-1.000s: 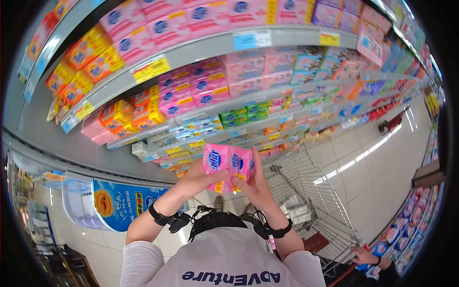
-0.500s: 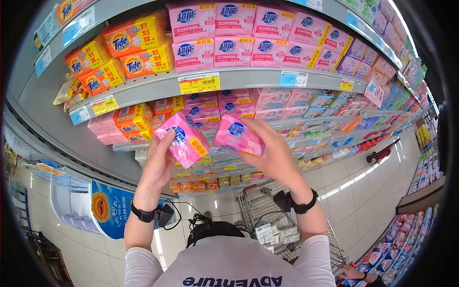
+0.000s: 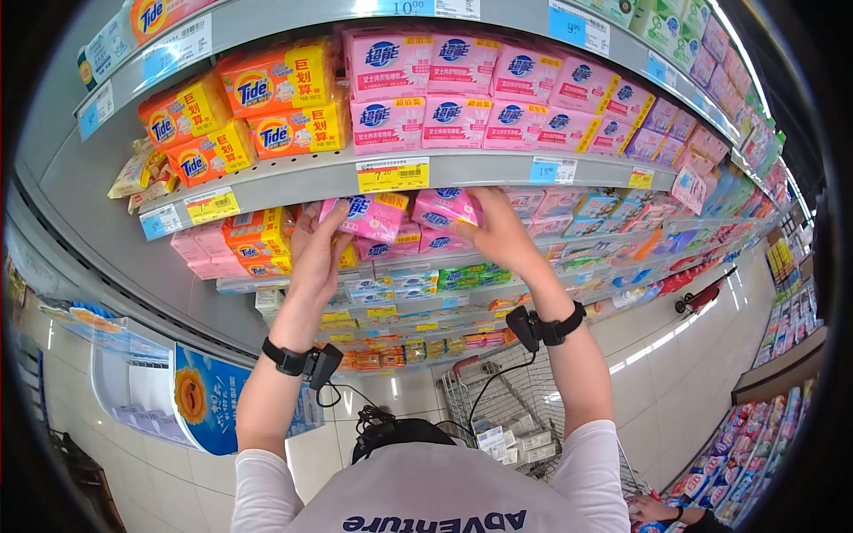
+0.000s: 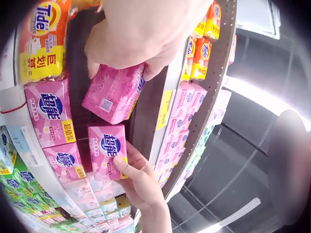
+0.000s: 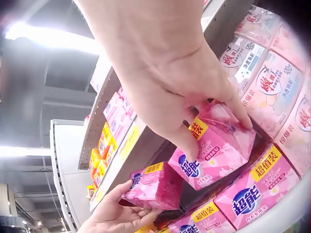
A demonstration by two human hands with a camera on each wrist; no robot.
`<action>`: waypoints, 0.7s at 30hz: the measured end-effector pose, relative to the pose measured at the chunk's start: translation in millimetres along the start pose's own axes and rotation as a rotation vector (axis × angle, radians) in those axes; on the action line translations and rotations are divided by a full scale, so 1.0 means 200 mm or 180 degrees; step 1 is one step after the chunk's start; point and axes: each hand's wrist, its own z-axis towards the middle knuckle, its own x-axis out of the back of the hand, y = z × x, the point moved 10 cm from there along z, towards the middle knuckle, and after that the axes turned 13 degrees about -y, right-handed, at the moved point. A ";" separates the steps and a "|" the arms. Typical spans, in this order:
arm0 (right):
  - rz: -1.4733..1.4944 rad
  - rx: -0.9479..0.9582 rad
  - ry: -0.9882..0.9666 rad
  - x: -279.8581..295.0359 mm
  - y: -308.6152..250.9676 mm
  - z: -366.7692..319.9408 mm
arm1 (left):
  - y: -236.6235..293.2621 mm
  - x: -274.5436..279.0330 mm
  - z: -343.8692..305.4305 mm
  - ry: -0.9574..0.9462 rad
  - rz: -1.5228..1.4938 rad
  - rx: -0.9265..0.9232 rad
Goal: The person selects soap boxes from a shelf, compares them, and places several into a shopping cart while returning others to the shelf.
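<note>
Beneath the upper shelf (image 3: 298,185), above matching pink stock (image 3: 442,242): left soap pack (image 3: 378,219), grasped by left hand (image 3: 315,253); right soap pack (image 3: 447,211), near it, grasped by right hand (image 3: 500,233). Outer-side grips presumably keep fingers clear of the gap between; position over like stock suggests grouping by kind. Both packs: boxy, glossy film-wrapped, pink, blue logo, yellow label toward one end.

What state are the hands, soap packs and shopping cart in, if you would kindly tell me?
Left-hand Chaoneng soap pack, held, tilted
Left hand, gripping that pack
Right-hand Chaoneng soap pack, held, label showing
Right hand, gripping that pack
Upper Chaoneng soap packs, stacked two high
Tide packs beside them, stacked two high
Shopping cart, holding white boxes
</note>
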 end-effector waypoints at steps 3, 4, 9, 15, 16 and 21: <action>-0.0334 0.0371 -0.0153 -0.07 -0.02 0.10 | 0.03 0.00 0.08 -0.0078 0.0122 -0.0504; -0.0324 0.0336 -0.0138 -0.08 -0.02 0.10 | 0.02 -0.01 0.09 -0.0102 0.0133 -0.0474; -0.1552 -0.0076 -0.0546 -0.17 0.04 0.20 | 0.16 -0.13 0.11 -0.0691 0.2537 -0.0063; -0.1411 0.0162 -0.0694 -0.08 0.01 0.22 | 0.19 -0.09 0.16 -0.0828 0.2983 0.0148; -0.1396 0.0167 -0.0690 -0.07 0.00 0.22 | 0.18 -0.09 0.16 -0.0822 0.2997 0.0153; -0.1437 0.0155 -0.0771 -0.07 0.01 0.21 | 0.00 -0.07 0.21 -0.1112 0.2623 0.0085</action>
